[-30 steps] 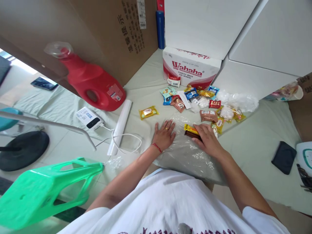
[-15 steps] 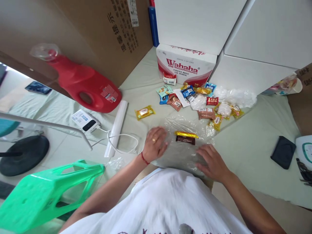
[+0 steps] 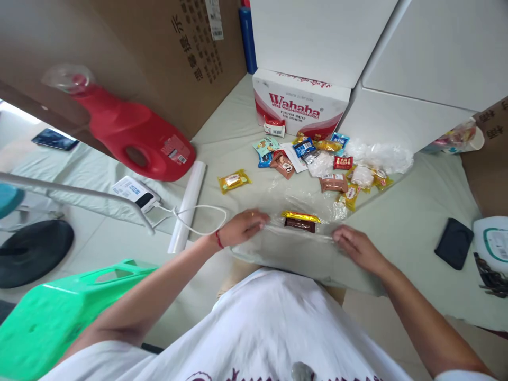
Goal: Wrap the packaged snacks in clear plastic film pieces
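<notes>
A sheet of clear plastic film (image 3: 278,194) lies on the cloth-covered surface in front of me. Its near edge is lifted and drawn straight between my two hands. My left hand (image 3: 245,225) is closed on the left end of that edge, and my right hand (image 3: 355,243) pinches the right end. On the film, between the hands, rest a gold-wrapped bar (image 3: 301,217) and, just nearer to me, a dark brown wrapped bar (image 3: 300,226). The raised edge runs close to the brown bar's near side.
Several wrapped snacks (image 3: 333,183) are heaped beyond the film, before a Wahaha carton (image 3: 301,100). A yellow packet (image 3: 234,181) lies alone to the left. Farther left are a white roll (image 3: 187,211), a cable, a red jug (image 3: 138,137) and a green stool (image 3: 67,312).
My hands have gone from resting open on the film to gripping its near edge. That edge is now raised and pulled taut toward the bars, with the hands slightly farther apart.
</notes>
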Motion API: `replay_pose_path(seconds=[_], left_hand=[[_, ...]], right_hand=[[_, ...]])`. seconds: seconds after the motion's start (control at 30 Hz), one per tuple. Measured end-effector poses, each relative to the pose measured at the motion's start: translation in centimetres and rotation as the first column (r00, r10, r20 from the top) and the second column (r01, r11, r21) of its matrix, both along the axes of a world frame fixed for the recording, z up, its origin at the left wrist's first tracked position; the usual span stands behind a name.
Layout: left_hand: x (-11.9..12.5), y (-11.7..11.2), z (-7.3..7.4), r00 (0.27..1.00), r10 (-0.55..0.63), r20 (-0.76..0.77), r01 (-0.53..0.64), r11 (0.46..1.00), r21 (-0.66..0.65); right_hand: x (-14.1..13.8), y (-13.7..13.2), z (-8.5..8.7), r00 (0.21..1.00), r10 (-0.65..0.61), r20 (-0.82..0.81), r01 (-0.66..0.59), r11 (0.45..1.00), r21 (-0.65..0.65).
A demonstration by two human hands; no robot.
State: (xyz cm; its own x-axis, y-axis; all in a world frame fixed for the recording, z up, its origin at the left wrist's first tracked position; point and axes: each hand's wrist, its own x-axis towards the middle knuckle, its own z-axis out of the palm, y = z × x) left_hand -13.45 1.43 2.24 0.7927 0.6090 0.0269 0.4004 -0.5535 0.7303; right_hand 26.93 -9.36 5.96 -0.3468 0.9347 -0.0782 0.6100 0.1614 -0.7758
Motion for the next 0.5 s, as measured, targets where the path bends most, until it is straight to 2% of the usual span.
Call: replay_pose_path(seconds=[0.1, 0.17, 0.2, 0.27, 0.33, 0.4, 0.43, 0.5], left_hand=[[1.6, 3.0, 0.9, 0.988, 0.155, -0.007, -0.156, 0.986, -0.064], [3.1, 4.6, 1.0, 0.96, 0.258, -0.107, -0.262, 0.965, -0.016], [3.8, 5.3, 0.9, 0.933, 0.318, -0.167, -0.318, 0.948, 0.03], [5.3, 6.3, 0.4, 0.866, 0.43, -0.255, -0.412, 0.903, 0.121], [6.3, 6.8, -0.4, 0.811, 0.519, -0.271, -0.485, 0.854, 0.186], [6.7, 6.9, -0.9, 0.763, 0.614, -0.199, -0.571, 0.786, 0.236], [6.6, 6.8, -0.9, 0.73, 0.672, -0.129, -0.627, 0.732, 0.266], [6.1, 6.0, -0.6, 0.638, 0.767, 0.072, -0.742, 0.587, 0.325]], right_hand=[[0.7, 3.6, 0.5, 0.984, -0.178, 0.023, 0.18, 0.974, -0.138], [0.7, 5.7, 0.3, 0.952, -0.249, 0.181, 0.276, 0.951, -0.143], [0.6, 6.5, 0.2, 0.915, -0.256, 0.311, 0.304, 0.946, -0.116], [0.1, 7.8, 0.4, 0.788, -0.204, 0.581, 0.301, 0.951, -0.074], [-0.6, 8.7, 1.0, 0.652, -0.153, 0.743, 0.27, 0.962, -0.04], [-1.5, 9.7, 1.8, 0.613, -0.199, 0.764, 0.219, 0.973, 0.077], [-2.1, 10.4, 2.0, 0.632, -0.231, 0.74, 0.176, 0.972, 0.153], [-3.4, 12.2, 2.0, 0.692, -0.228, 0.685, 0.08, 0.967, 0.241]])
